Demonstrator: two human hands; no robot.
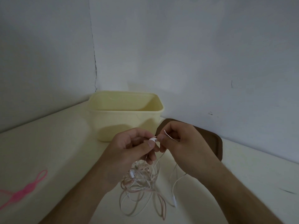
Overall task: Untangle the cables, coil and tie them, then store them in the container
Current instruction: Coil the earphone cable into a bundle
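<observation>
Picking earphone cables apart above the desk (pixel 56 151).

Left hand (pixel 129 147) pinches a white earbud (pixel 152 139) while the right hand (pixel 176 139) pinches the thin cable (pixel 169 137) beside it, likely to free one strand; the tangle (pixel 140 185) hangs to the desk at 6 o'clock. The open yellow container (pixel 126 117) waits at 12 o'clock, pink ties (pixel 24 189) at 9 o'clock.

Single head-worn view, forward and down, close over the table (pixel 56 151).
</observation>
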